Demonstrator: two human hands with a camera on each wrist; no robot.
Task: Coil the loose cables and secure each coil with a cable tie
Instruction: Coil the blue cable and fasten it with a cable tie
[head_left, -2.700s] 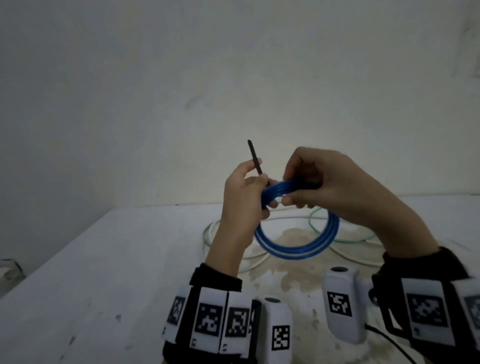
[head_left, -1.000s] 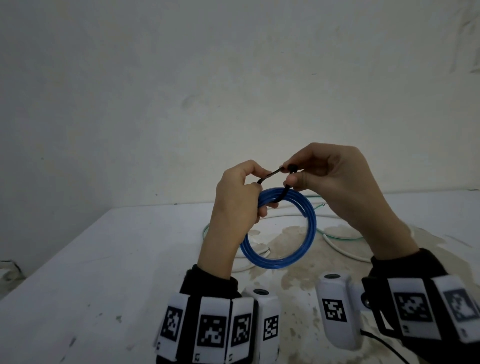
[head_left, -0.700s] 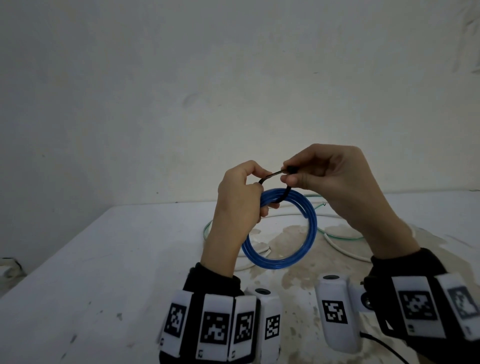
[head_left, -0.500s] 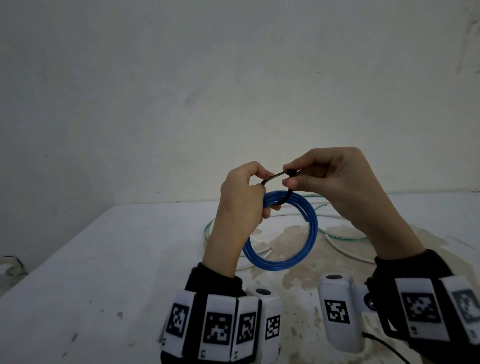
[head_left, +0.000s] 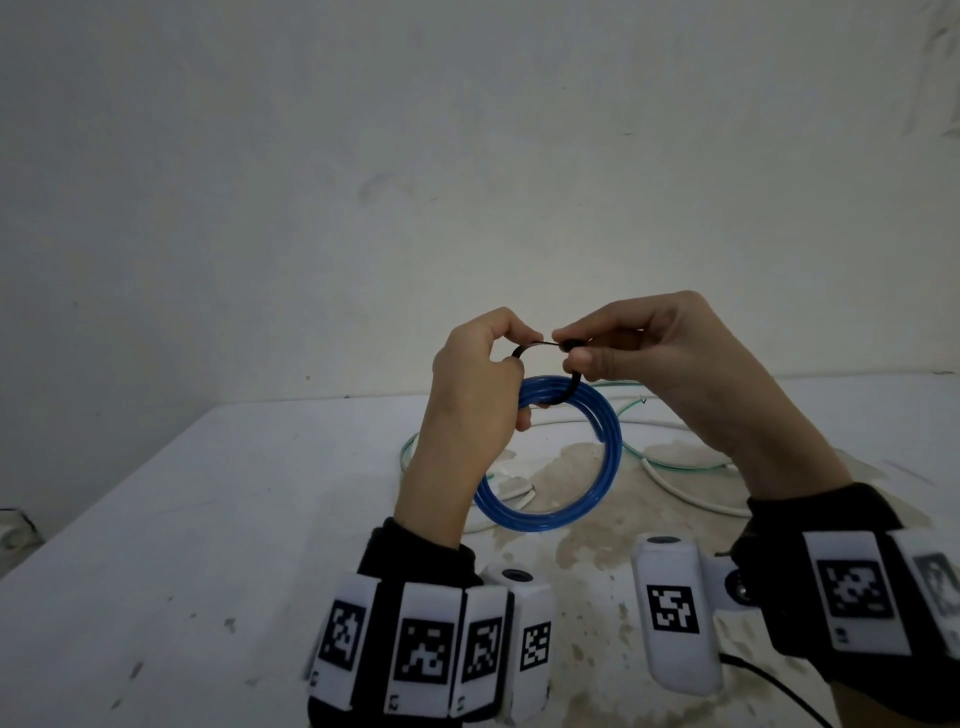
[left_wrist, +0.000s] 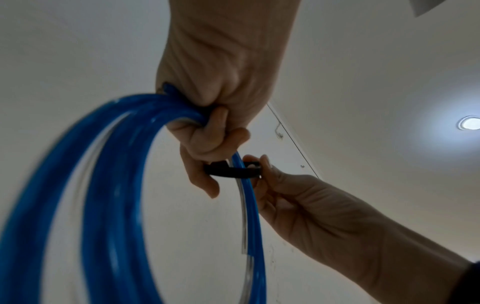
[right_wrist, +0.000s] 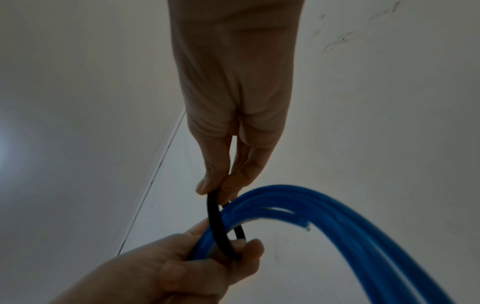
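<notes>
Blue tubing, wound into a coil (head_left: 558, 462) of several turns, hangs in the air above the white table (head_left: 156, 571), between the two raised hands. At the left, the left hand (head_left: 470, 395) has its fingers curled round the top of the coil, bunching the turns together, while its thumb and forefinger pinch the tail of the black cable tie (head_left: 540, 358). At the centre, the tie forms a loose loop round the gathered turns; it is not yet drawn tight. At the right, the right hand (head_left: 654, 358) pinches the head of the tie between thumb and forefinger, its other fingers folded in and holding nothing else. One cut end of the blue cable (right_wrist: 306, 223) lies free along the outer turn. Behind the coil, loose white and green cables (head_left: 675, 462) lie on the table, uncoiled.

The coil looks light and springy, and its glossy sheath is probably slippery; released, the turns would likely fan apart. It is best held where the turns bunch, just beside the tie. The tie seems thin and flexible, and is best gripped at its head and at its tail, so that the strap can be pulled through.
</notes>
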